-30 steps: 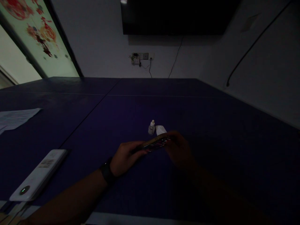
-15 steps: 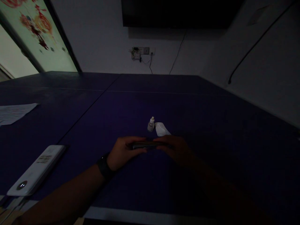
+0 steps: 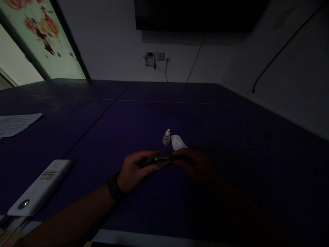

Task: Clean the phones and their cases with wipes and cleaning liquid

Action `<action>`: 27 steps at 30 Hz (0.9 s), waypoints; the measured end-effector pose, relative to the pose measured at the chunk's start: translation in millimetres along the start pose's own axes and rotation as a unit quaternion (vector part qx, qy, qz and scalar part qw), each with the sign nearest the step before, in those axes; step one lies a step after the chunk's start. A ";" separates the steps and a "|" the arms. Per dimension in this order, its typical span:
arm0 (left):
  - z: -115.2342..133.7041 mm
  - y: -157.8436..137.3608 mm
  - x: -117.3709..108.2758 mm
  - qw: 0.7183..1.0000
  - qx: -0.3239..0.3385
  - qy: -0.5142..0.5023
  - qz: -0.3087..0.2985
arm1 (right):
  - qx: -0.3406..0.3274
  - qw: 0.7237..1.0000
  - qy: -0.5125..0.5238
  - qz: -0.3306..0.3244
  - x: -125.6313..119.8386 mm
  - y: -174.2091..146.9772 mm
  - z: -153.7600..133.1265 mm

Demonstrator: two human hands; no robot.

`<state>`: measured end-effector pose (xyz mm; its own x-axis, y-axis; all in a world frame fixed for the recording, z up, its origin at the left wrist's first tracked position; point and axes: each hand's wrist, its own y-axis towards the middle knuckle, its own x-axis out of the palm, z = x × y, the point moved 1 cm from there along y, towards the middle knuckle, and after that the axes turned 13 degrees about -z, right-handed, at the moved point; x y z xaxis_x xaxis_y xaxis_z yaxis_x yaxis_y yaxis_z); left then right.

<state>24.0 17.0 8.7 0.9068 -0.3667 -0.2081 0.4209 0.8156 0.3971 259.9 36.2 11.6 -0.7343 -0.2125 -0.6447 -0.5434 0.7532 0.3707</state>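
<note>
My left hand, with a dark watch at the wrist, grips the left end of a small dark flat case between thumb and fingers. On its right end, my right hand holds it the same way, mostly in shadow. The case's upper side bows upward, and something pale and glinting shows in the gap beneath. What that is, the dim light does not show. Just beyond the case, a small dropper bottle with a white cap stands upright. Beside it lies a crumpled white tissue, partly behind my right hand.
At the left on the dark blue table lies a white power bank with a cable at its near end. A printed sheet lies farther left. A wall with sockets and a dark screen stands beyond.
The case looked flat and narrow before; its upper side is now arched, with a gap showing a pale glint. Both hands have kept their hold.
</note>
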 end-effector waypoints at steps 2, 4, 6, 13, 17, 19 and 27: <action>4.5 0.2 -1.5 0.999 0.015 0.035 0.014 | 0.012 1.000 0.008 0.016 0.5 0.1 -2.4; 10.2 -0.3 -2.8 0.996 0.028 0.081 0.022 | 0.005 1.000 0.006 0.026 4.0 0.2 -7.5; 16.4 -2.0 -3.6 0.989 0.043 0.135 0.028 | -0.017 0.999 0.004 0.038 10.1 0.3 -15.4; 25.9 -8.9 0.2 0.968 0.138 0.208 0.013 | -0.098 0.991 0.054 0.080 29.0 2.4 -40.6; 24.2 -8.7 3.2 0.965 0.157 0.208 0.000 | -0.101 0.988 0.077 0.093 33.8 1.2 -40.6; 24.0 -8.5 4.3 0.965 0.158 0.207 -0.003 | -0.110 0.986 0.085 0.092 36.2 0.5 -39.2; 24.6 -10.0 6.3 0.965 0.153 0.213 0.004 | -0.122 0.980 0.103 0.118 41.2 2.1 -36.9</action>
<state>26.1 -4.4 25.4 0.8450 -0.0909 -0.5270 0.4612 0.6228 0.6320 213.5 6.1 10.5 -0.9038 -0.1907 -0.3831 -0.4119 0.6305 0.6578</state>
